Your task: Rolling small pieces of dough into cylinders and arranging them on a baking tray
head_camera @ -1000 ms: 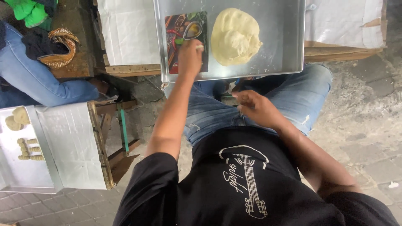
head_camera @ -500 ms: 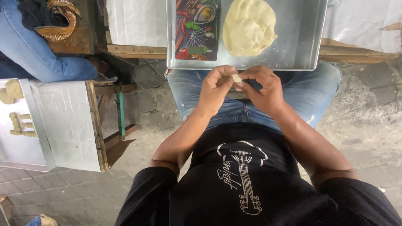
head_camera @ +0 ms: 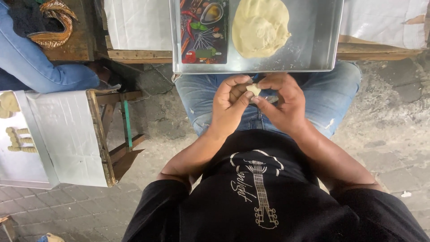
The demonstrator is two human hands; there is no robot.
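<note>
Pale yellow, a small piece of dough [head_camera: 254,89] sits pinched between the fingertips of the left hand [head_camera: 230,105] and the right hand [head_camera: 282,104], both curled inward and meeting over the person's lap, just below the near edge of a metal tray [head_camera: 322,40]. In the tray lie a large mound of dough [head_camera: 260,27] and a printed board [head_camera: 204,31] beside it. To the left stands a paper-covered wooden table [head_camera: 62,134] carrying shaped dough pieces [head_camera: 18,140].
</note>
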